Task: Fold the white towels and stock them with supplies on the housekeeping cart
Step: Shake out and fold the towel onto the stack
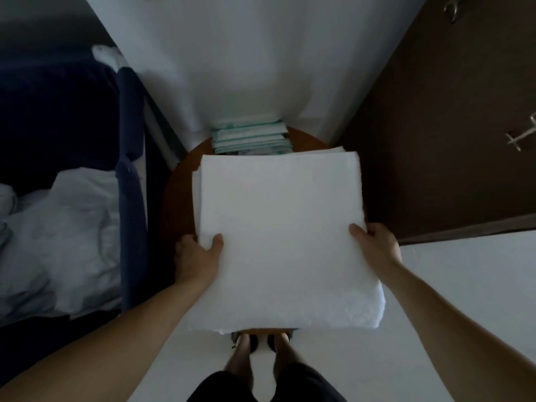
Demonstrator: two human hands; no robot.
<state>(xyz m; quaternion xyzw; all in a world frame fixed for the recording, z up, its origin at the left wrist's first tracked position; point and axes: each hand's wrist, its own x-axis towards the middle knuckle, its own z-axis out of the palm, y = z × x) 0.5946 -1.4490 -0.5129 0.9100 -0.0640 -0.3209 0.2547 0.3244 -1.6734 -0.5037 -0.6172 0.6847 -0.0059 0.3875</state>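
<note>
A folded white towel (284, 236) fills the middle of the view, lying flat over a round brown table (171, 192). My left hand (197, 256) grips its left edge, thumb on top and fingers underneath. My right hand (374, 245) grips the right edge the same way. More folded white layers show under the towel's far left corner. Behind the towel a stack of green-and-white packets (249, 137) rests on the table's far side.
A dark blue cloth bag on a frame (130, 181) stands at the left, with crumpled white linen (58, 236) inside. A dark brown door (449, 126) with metal handles is at the right. A white wall lies ahead; my feet show on the pale floor below.
</note>
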